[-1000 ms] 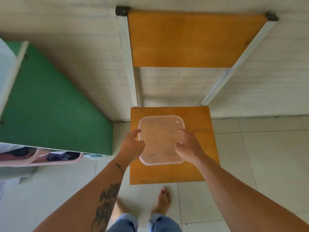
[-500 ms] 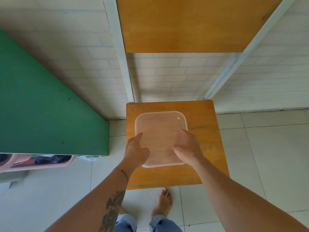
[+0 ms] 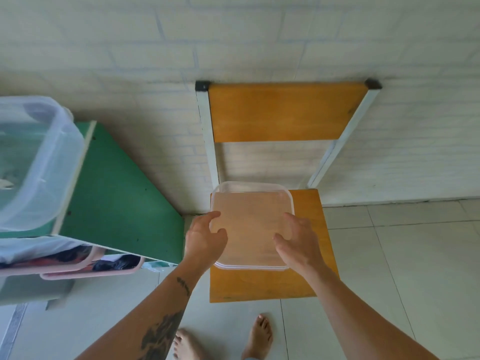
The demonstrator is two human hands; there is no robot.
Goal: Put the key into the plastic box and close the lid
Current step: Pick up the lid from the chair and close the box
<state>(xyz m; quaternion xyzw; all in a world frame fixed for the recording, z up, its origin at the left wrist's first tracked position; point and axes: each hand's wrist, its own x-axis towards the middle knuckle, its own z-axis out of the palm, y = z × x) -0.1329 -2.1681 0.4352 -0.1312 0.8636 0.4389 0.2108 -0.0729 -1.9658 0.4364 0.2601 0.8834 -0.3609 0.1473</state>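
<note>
A clear, square plastic lid (image 3: 250, 224) is lifted off the wooden chair seat (image 3: 259, 284), its far edge raised. My left hand (image 3: 204, 240) grips its left edge and my right hand (image 3: 298, 242) grips its right edge. The clear plastic box (image 3: 39, 157) stands open on the green table (image 3: 117, 198) at the far left, partly cut off by the frame. Something small and pale lies inside it at the frame's edge; I cannot tell whether it is the key.
The chair's backrest (image 3: 283, 113) leans against the white brick wall. Pink baskets (image 3: 88, 274) with dark clothes sit under the green table. My bare feet (image 3: 257, 336) stand on the tiled floor just in front of the chair.
The lid has come up off the seat in both hands. My view has swung back and left, bringing the plastic box on the green table into sight.
</note>
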